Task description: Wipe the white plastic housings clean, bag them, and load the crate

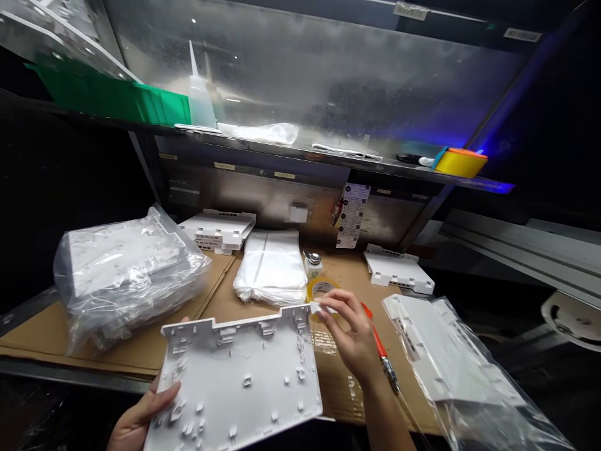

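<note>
My left hand (143, 416) grips the lower left edge of a white plastic housing panel (253, 382), its inner side with small clips and posts facing me. The panel is tilted up over the front of the bench. At its upper right corner my right hand (350, 332) pinches a small white piece of what looks like cloth (317, 308), touching or very near the edge. Behind that hand lies a roll of yellow tape (315, 288). A red-handled tool (378, 341) with a cable rests just right of the right hand.
Bagged white panels (126, 257) stand at left, another bagged panel (451, 357) at right. At the back are stacked panels (220, 228), a pile of clear bags (271, 266), a pump bottle (313, 266) and another panel (399, 272). A metal shelf (305, 150) crosses above.
</note>
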Motion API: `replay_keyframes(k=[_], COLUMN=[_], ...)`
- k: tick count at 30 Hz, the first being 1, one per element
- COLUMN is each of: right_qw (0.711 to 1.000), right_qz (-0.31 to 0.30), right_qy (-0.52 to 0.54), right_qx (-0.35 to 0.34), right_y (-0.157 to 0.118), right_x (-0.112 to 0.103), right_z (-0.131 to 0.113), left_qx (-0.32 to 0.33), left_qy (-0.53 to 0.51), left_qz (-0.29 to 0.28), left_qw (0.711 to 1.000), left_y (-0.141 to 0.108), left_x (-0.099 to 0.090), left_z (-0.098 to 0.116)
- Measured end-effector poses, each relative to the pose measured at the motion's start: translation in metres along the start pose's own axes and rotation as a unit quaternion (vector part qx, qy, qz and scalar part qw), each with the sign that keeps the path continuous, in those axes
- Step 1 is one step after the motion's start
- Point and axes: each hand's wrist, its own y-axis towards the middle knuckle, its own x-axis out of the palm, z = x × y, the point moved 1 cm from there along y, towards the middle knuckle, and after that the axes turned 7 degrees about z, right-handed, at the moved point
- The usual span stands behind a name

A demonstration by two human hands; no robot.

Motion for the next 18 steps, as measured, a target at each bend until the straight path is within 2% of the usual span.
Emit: replay_keyframes(k=[3, 5, 9, 11, 13, 15, 18], right_qw=[0.998, 0.998, 0.993, 0.988, 0.985, 0.985, 0.987], right_qz=[0.027, 0.049, 0.058, 0.058, 0.052, 0.05, 0.066], right_qy=[-0.047, -0.046, 0.016, 0.05, 0.07, 0.065, 0.03], right_qx=[0.009, -0.013, -0.102, -0.133, -0.147, -0.15, -0.146], right_y=[0.006, 0.011, 0.017, 0.018, 0.019, 0.02, 0.021], right_x=[-0.002, 0.001, 0.017, 0.027, 0.034, 0.038, 0.037], right_z=[0.006, -0.005, -0.062, -0.09, -0.107, -0.11, -0.1], left_qx=[0.069, 0.095, 0.13, 0.177, 0.228, 0.254, 0.269], left_qy=[0.01, 0.018, 0.023, 0.04, 0.066, 0.083, 0.091], left_qz=[-0.023, -0.03, -0.067, -0.092, -0.109, -0.118, -0.123], left_qw=[0.997, 0.995, 0.989, 0.979, 0.965, 0.956, 0.951], left_y=[-0.014, -0.019, -0.026, -0.028, -0.029, -0.03, -0.029], left_x=[0.028, 0.044, 0.077, 0.091, 0.102, 0.108, 0.113], left_z=[-0.003, -0.007, -0.021, -0.03, -0.037, -0.043, -0.047])
